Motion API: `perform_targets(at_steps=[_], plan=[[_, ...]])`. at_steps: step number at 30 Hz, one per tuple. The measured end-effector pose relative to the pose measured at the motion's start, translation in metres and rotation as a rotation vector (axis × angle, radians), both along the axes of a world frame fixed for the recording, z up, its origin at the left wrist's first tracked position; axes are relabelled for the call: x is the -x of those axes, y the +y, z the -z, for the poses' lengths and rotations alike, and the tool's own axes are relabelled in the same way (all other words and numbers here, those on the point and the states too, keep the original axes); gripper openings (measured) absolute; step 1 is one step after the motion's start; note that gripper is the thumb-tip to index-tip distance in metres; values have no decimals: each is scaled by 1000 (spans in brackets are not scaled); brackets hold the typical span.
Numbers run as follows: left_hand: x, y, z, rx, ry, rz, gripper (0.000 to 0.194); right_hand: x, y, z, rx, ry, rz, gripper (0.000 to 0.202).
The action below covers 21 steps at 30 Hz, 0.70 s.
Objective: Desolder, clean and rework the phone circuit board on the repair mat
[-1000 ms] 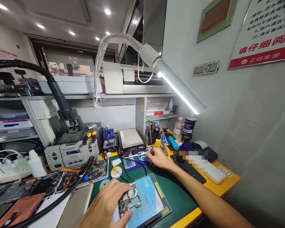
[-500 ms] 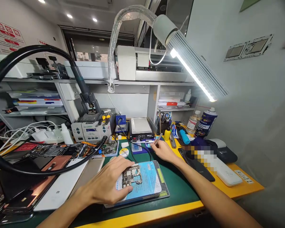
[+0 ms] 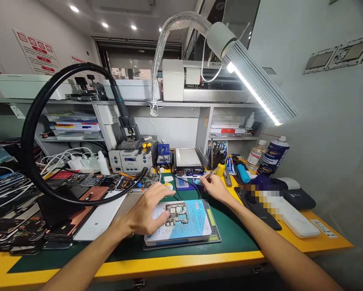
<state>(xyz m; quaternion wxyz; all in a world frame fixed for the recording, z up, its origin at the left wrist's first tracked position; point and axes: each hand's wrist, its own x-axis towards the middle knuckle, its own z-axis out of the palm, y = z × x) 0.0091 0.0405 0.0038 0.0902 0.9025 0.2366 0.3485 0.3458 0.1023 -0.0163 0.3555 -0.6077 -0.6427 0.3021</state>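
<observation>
My left hand [image 3: 152, 208] is over the left part of a blue-and-white box [image 3: 199, 218]. Its fingers are spread, and the thumb tip reaches the edge of a bare phone logic board [image 3: 177, 214] that lies flat on top of the box. The box rests on a grey perforated plate [image 3: 217, 232] on the green mat. Farther back, my right hand [image 3: 216, 188] is closed on a pair of tweezers [image 3: 208, 175], near a blue packet [image 3: 196, 182] and a yellow bottle [image 3: 220, 169].
A black hose [image 3: 25, 141] loops high on the left above several phones, including a white one [image 3: 96, 222]. Behind them stands a soldering station [image 3: 129, 160]. A hot plate [image 3: 189, 157] sits at the back. To the right are a spray can [image 3: 273, 155] and a black phone [image 3: 260, 214].
The view has swung left, so the bench appears shifted right. My left hand has drawn back a little on the box, uncovering more of the board. The right hand still holds the tweezers.
</observation>
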Motion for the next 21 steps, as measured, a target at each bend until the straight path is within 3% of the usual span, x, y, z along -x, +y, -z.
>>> perform_targets(at_steps=[5,10,18,21], plan=[[-1,10,6,54,-73,-131,35,10,-13,-14,29,184,-137,32],[-6,21,0,181,-72,-204,34,28,-37,-31,36,247,-345,35],[-30,26,-20,385,22,-170,35,60,-50,-83,87,1,-595,22],[-32,27,-23,443,-2,-162,36,71,-49,-95,65,-77,-647,18]])
